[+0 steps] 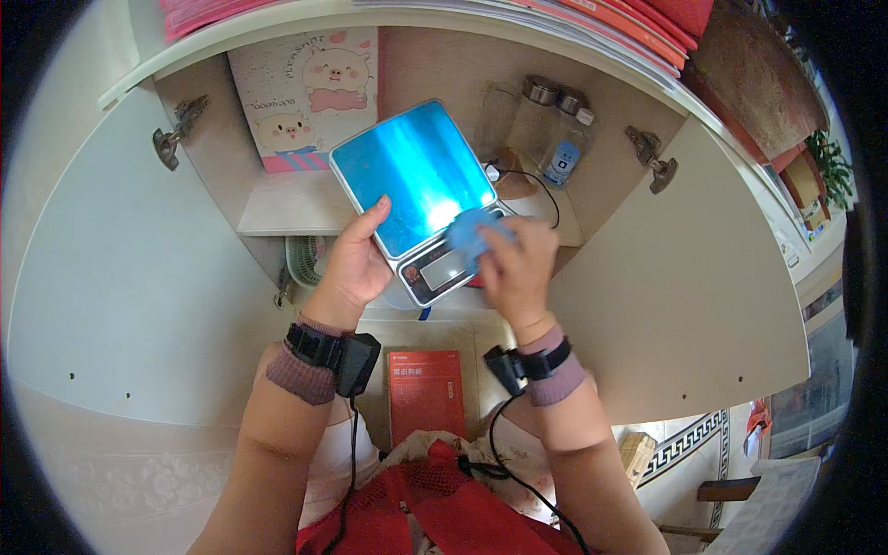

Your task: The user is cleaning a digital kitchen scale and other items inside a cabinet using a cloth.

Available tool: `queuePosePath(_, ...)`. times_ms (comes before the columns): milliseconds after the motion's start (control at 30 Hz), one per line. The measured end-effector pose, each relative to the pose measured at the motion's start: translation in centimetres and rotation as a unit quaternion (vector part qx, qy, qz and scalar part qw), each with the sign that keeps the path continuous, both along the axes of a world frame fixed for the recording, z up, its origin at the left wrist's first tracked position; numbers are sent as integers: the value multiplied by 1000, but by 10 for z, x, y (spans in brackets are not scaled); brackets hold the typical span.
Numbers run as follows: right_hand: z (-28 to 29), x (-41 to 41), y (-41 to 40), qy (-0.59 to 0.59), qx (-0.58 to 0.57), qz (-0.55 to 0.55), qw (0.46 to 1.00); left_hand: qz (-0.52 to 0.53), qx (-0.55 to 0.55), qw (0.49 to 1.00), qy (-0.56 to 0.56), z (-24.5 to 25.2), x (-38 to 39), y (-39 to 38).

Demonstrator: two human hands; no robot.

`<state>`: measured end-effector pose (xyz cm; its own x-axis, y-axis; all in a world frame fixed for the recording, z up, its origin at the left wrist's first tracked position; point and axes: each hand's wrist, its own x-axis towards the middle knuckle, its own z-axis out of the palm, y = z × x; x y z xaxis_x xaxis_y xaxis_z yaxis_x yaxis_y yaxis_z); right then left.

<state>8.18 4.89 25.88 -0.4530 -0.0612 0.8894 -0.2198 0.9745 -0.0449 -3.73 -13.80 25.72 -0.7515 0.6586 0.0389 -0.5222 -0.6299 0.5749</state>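
Observation:
A digital kitchen scale [416,177] with a shiny blue-tinted plate is held tilted in front of an open cabinet. My left hand [357,267] grips its left edge, the thumb lying on the plate. In my right hand [520,267] is a light blue cloth [475,232], pressed at the right end of the scale's display panel [440,267]; cloth and fingers are blurred. Part of the panel is covered by the cloth. Both wrists carry black strapped devices with cables.
Open cabinet doors [132,277] [680,291] flank the scale. Behind it, a shelf [298,205] bears a pig-print box [305,97], glass jars [538,111], a bottle [565,152] and a black cable. Below are a green basket [303,262] and a red book [425,395].

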Motion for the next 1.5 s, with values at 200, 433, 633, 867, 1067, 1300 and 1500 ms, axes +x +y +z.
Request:
queuePosePath(200,-11,1,5,21,-30,-37,999,-7,13,1000,-10,-9,-3,3)
queuePosePath(433,-22,8,-60,-90,32,164,982,-6,16,1000,-14,-4,-3,1)
queuePosePath(633,-1,2,12,17,-28,-37,999,3,23,1000,5,-4,-3,0)
queuePosePath(867,-29,7,-49,-39,29,78,996,20,21,999,-14,-3,-3,1)
queuePosePath(1067,-19,8,-33,-43,42,101,993,-3,29,999,15,-2,-4,-1)
queuePosePath(1300,-5,8,10,20,-41,-82,996,22,9,1000,-8,-2,1,5)
queuePosePath(1500,-33,10,-64,-39,23,116,992,-21,21,999,-22,-8,-3,6)
